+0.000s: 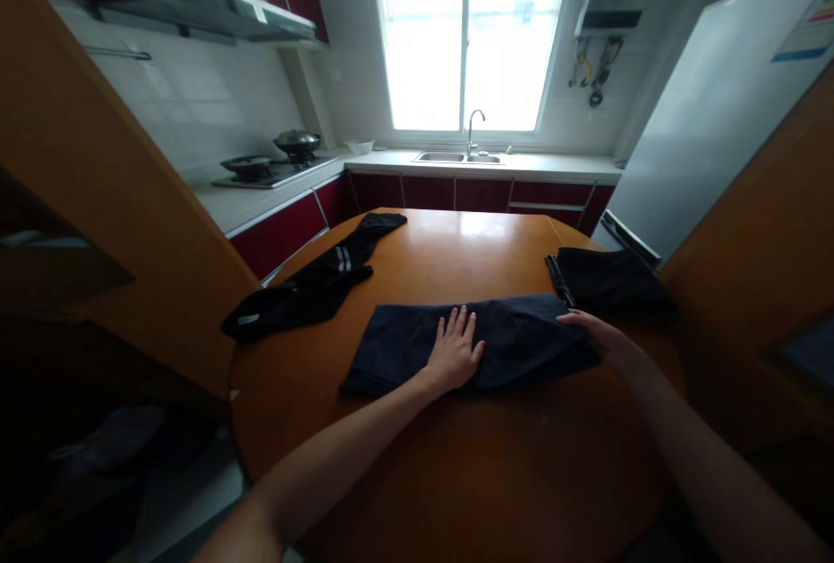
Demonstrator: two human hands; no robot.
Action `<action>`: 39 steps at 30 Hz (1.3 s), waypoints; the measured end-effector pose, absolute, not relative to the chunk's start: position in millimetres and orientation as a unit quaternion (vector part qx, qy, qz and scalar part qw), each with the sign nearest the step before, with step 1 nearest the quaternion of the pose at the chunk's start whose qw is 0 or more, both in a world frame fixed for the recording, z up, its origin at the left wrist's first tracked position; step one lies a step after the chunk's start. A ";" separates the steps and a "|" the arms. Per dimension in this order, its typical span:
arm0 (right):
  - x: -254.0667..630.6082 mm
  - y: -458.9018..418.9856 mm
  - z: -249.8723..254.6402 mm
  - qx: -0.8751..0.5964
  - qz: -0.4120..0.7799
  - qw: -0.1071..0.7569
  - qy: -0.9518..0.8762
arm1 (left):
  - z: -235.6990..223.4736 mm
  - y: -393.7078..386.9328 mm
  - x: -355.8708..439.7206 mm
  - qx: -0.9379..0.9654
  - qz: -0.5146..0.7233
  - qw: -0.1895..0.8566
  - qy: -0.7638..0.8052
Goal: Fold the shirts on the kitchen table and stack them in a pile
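Note:
A dark navy garment [397,341], folded into a long strip, lies across the middle of a round wooden table [456,459]. My left hand [454,350] rests flat on the middle of it, fingers stretched out and slightly spread. My right hand [596,333] lies on the garment's right end, with the fingers resting on the cloth near its edge. A black garment with white stripes [313,285] sprawls over the table's left edge. A folded black garment [609,281] sits at the right, just beyond my right hand.
Wooden panels [97,198] stand close on the left and right of the table. A white fridge [710,120] is at the right. Behind are a counter with a sink [460,157], a stove with pans [277,163] and a bright window.

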State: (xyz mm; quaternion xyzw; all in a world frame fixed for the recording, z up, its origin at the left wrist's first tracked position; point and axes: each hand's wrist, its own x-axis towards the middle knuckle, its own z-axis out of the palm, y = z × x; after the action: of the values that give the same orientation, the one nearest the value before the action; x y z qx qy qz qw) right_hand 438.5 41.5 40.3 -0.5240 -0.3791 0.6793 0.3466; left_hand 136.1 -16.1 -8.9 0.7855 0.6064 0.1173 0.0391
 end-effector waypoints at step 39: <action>216.0 50.5 32.5 -0.464 0.311 0.368 -0.743 | -10.3 -2.0 14.2 0.510 0.508 0.433 0.542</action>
State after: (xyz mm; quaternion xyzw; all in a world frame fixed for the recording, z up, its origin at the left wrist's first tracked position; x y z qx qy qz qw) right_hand 216.0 50.5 32.5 -0.4637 -0.7433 0.3114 0.3681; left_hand 14.2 -2.0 -10.3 0.5101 0.5421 0.5083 0.4330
